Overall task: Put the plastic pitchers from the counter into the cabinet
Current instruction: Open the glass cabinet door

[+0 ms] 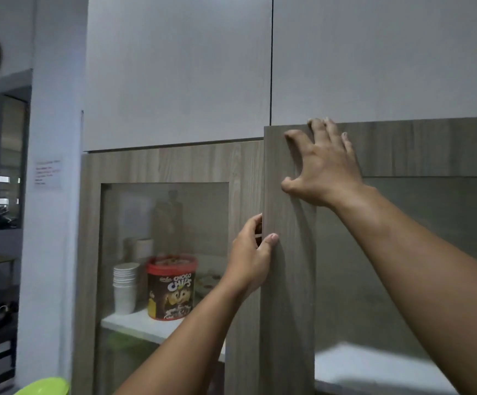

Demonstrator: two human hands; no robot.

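A wall cabinet with wood-grain, glass-paned doors fills the view. Its right door (288, 280) stands slightly ajar, its left edge out in front of the left door (163, 163). My left hand (250, 260) grips that free edge at mid height, fingers curled behind it and thumb on the front. My right hand (322, 163) lies spread against the door's upper left corner, fingertips over the top edge. A bright green plastic rim (45, 386), perhaps a pitcher, shows at the bottom left corner.
Behind the left glass, a white shelf (134, 327) carries a stack of paper cups (124, 286) and a red-lidded Choco Chips tub (171, 286). Plain white upper cabinet doors (180, 67) sit above. A white wall and a dark doorway lie to the left.
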